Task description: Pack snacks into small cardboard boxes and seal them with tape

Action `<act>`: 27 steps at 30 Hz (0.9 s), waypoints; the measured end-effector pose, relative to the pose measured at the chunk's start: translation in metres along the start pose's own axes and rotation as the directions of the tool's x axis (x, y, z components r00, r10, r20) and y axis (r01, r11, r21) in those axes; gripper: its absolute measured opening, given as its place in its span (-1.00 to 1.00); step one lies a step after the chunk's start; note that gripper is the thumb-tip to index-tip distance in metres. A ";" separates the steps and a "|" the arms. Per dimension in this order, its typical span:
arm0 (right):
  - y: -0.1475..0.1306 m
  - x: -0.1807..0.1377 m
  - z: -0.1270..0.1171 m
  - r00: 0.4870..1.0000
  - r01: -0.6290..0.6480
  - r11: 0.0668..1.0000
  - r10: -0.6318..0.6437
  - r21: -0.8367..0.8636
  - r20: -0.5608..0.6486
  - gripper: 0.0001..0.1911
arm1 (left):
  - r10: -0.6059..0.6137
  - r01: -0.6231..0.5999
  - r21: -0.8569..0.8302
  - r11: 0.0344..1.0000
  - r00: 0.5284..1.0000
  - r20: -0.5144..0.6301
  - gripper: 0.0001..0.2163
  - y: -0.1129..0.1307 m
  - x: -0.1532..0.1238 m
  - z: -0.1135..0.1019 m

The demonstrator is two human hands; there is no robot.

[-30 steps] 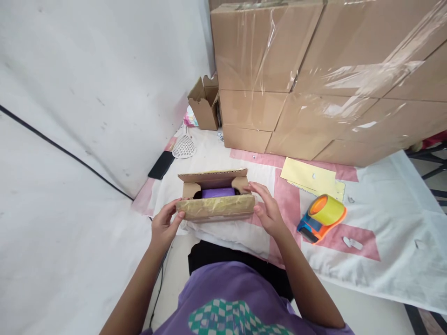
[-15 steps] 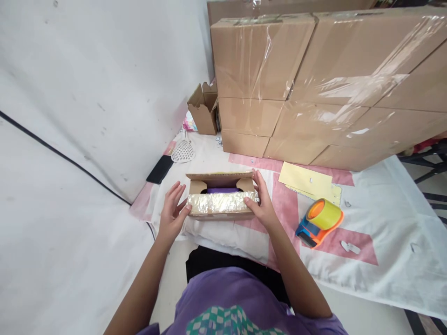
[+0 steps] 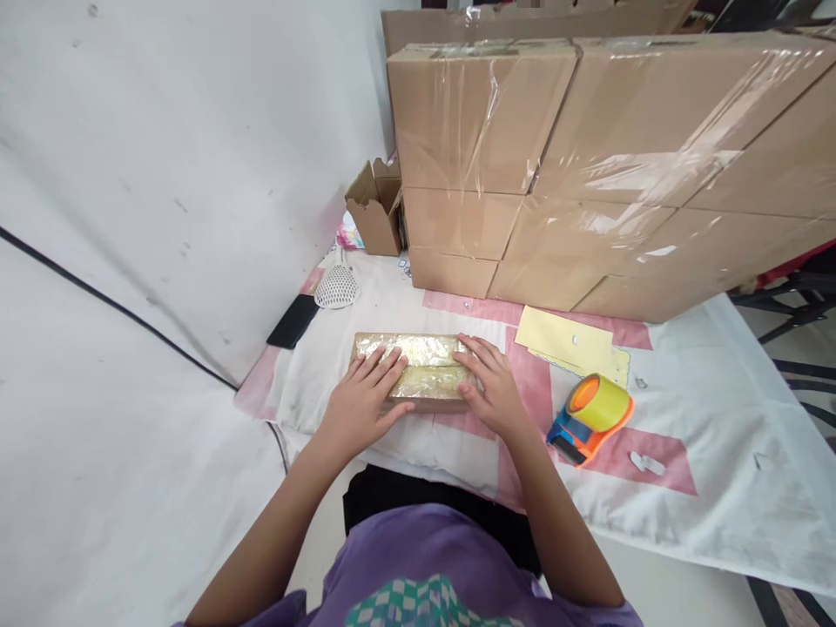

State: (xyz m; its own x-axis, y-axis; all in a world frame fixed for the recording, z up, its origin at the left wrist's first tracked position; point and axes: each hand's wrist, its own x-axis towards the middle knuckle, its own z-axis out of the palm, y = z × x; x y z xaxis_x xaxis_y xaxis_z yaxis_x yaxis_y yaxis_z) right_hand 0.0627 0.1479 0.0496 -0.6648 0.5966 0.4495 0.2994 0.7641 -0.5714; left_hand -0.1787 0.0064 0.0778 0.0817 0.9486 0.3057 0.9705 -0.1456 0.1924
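A small cardboard box (image 3: 424, 357) lies on the white and pink cloth (image 3: 685, 488) in front of me, its flaps folded down and its top shiny with old tape. My left hand (image 3: 362, 401) rests flat on the box's left half with fingers spread. My right hand (image 3: 489, 387) presses flat on its right end, fingers stretched out. The purple item inside is hidden.
An orange and blue tape dispenser (image 3: 591, 418) with a yellow roll lies to the right. Yellow paper sheets (image 3: 568, 342) sit behind it. Large taped cartons (image 3: 588, 165) are stacked at the back. A small open box (image 3: 375, 205), a white mesh object (image 3: 336, 287) and a black phone (image 3: 293, 320) lie at the left.
The box's flaps have been folded shut, covering the purple item. Both hands moved from the box's sides onto its top and now lie flat.
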 end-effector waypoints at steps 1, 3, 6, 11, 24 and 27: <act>-0.001 0.000 -0.001 1.000 -0.007 1.000 0.008 -0.021 0.011 -0.54 | 0.002 -0.002 0.010 1.000 1.000 0.011 -0.37 0.000 0.000 0.001; -0.005 0.000 -0.002 0.999 -0.025 0.998 0.027 -0.058 0.028 -0.54 | 0.001 -0.002 0.021 1.000 1.000 0.031 -0.36 -0.001 -0.001 0.002; -0.011 0.002 -0.003 0.997 -0.054 0.993 0.059 -0.108 0.041 -0.56 | -0.007 0.005 0.029 1.000 0.999 0.052 -0.40 -0.001 0.000 0.002; -0.019 -0.001 -0.004 0.996 -0.084 0.992 0.086 -0.093 0.022 -0.58 | 0.002 -0.004 0.048 0.999 0.999 0.039 -0.40 -0.004 0.001 0.003; 0.088 -0.126 -0.101 0.325 -0.549 0.715 0.660 0.433 -0.677 -0.60 | 0.144 -0.144 0.007 0.990 0.987 -0.070 -0.49 -0.023 0.027 0.011; 0.104 -0.140 -0.085 0.357 -0.506 0.638 0.768 0.581 -0.532 -0.58 | 0.150 -0.150 -0.016 0.989 0.988 -0.037 -0.50 -0.025 0.038 0.010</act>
State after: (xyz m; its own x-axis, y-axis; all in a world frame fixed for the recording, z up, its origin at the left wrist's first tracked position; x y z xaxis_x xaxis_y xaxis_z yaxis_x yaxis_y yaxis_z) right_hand 0.2455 0.1647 -0.0146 0.3568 0.9301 0.0868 0.1290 0.0430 -0.9907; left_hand -0.1978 0.0490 0.0751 0.2174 0.9050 0.3657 0.9434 -0.2910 0.1593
